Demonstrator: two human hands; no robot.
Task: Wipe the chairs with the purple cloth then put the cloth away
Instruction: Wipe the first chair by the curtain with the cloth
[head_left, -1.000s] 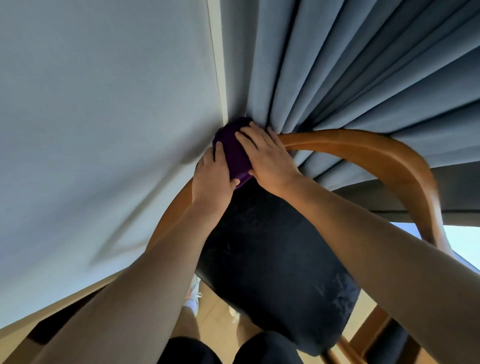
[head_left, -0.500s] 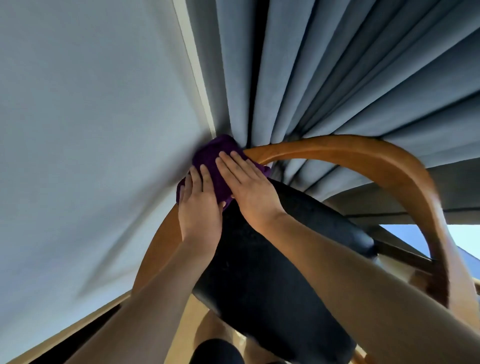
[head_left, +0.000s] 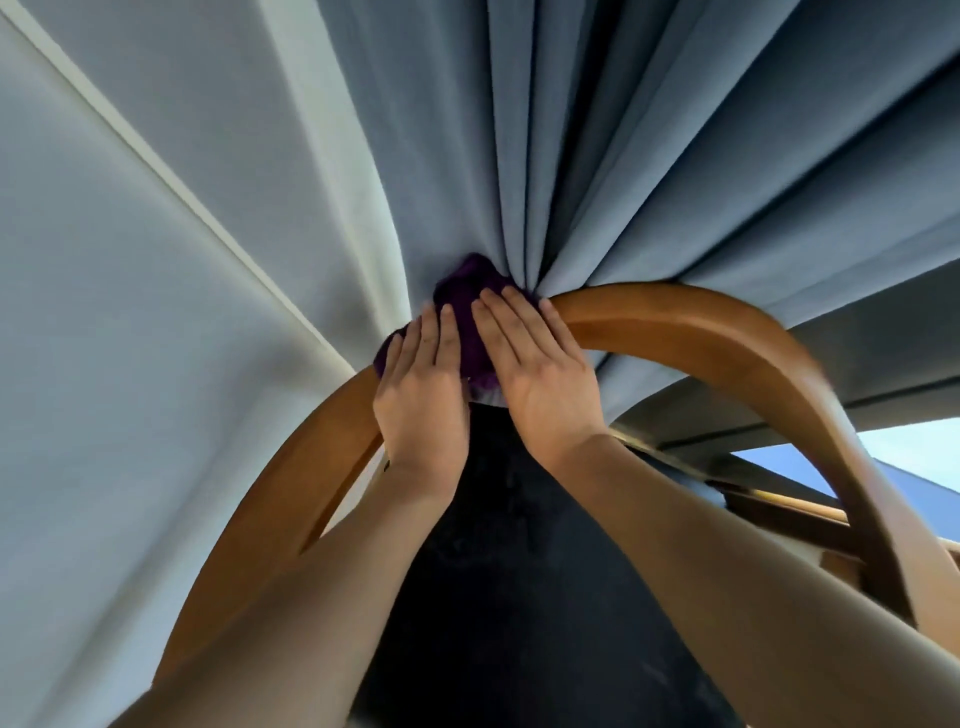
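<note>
A pale grey wall (head_left: 130, 260) with a thin white seam running slantwise fills the left side. A grey-blue pleated curtain (head_left: 597, 156) hangs across the top and right, its folds gathered to a point just above the hands. At the far right edge a strip of bright blue window (head_left: 909, 452) shows under a grey ledge.

In the middle stands a chair with a curved orange-brown wooden rail (head_left: 701, 332) that arches over from left to right. Below the rail is the chair's black padded panel (head_left: 519, 571), which runs down between the two bare forearms (whether it is the back or the seat cannot be told from this angle).

The crumpled purple cloth (head_left: 467, 291) sits on the top of the rail's arch, bunched up against the curtain folds. Both hands lie on it side by side. The left hand (head_left: 421, 384) is flat, fingers straight and together, pressing the cloth's left part onto the wood. The right hand (head_left: 540, 374) is flat too, fingers straight and slightly spread, pressing the cloth's right part, with its fingertips (head_left: 511, 299) reaching the curtain. Neither hand is curled round the cloth. A small pale edge shows just under the cloth between the two hands.
</note>
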